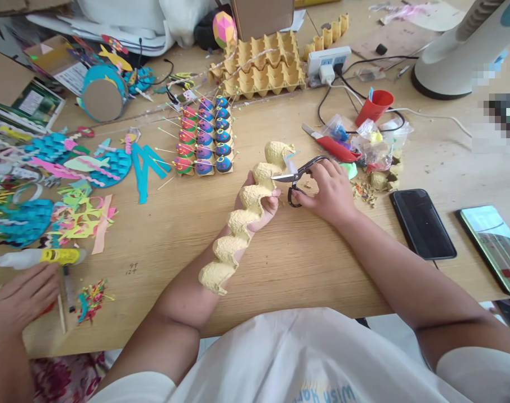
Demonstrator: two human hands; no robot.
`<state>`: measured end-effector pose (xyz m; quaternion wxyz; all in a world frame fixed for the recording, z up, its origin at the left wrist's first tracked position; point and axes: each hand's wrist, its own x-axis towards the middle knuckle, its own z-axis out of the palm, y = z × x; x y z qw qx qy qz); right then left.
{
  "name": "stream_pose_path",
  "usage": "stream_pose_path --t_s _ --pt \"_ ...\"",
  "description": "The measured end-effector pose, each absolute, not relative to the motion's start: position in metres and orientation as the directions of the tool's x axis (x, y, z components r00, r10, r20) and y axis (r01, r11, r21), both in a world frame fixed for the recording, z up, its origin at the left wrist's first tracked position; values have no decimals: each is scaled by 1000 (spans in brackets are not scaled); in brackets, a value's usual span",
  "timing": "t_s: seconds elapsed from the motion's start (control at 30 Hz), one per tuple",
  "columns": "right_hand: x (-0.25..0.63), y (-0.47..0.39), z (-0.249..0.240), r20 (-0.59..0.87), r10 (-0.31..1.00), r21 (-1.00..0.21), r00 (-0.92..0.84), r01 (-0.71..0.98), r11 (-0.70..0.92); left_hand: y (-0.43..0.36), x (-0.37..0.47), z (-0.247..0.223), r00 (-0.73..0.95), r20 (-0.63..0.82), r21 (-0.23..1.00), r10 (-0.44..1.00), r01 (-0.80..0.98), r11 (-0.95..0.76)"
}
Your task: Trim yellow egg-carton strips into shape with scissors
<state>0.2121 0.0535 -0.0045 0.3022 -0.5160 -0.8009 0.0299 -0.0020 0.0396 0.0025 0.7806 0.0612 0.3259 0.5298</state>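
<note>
My left hand (266, 210) is wrapped under a long yellow egg-carton strip (241, 224) of several cups, which slants from near my left forearm up to the middle of the table. Closed on the handles of black scissors (294, 178), my right hand (331, 187) is just right of the strip. The scissor blades are parted and point left, at the strip's edge near its far end. A small pale piece (290, 165) is by the blades; I cannot make out what it is. Part of my left hand is hidden beneath the strip.
Painted egg-carton pieces (204, 136) with pins stand beyond the strip. Egg trays (265, 64), a power strip (329, 59) and a red cup (374, 106) are farther back. Right lie a red knife (336, 148) and two phones (422, 224). Paper crafts and another person's hand (30, 291) are at left.
</note>
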Motion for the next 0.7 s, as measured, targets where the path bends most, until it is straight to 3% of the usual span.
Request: stream_pose_path --t_s 0.37,0.5,0.6,0.7 --pt "211 54 -2 450 843 -442 -295 747 497 38 -1 0 198 -450 465 871 -781 417" --pt "212 57 -1 362 895 -645 -261 623 442 37 1 6 220 -428 466 877 -777 423" --pt "209 56 2 183 943 -858 -278 422 291 34 2 12 197 -455 509 868 -743 435" --pt "204 52 8 40 933 -969 -359 214 123 32 3 15 141 -460 569 876 -710 414"
